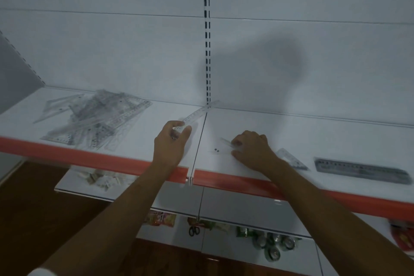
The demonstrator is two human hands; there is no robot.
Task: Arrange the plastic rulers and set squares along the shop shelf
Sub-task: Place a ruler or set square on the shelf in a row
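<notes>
On the white shelf with its orange lip, the left hand pinches a clear ruler angled toward the slotted upright. The right hand presses a transparent set square flat. A tangled clear pile lies left; a grey ruler lies right.

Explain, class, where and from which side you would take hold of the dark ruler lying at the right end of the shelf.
The dark ruler lies flat, lengthwise near the shelf's front edge. Probably best: come from the front, pinch its long edges near the middle; it is thin, so tip up the near edge first.
</notes>
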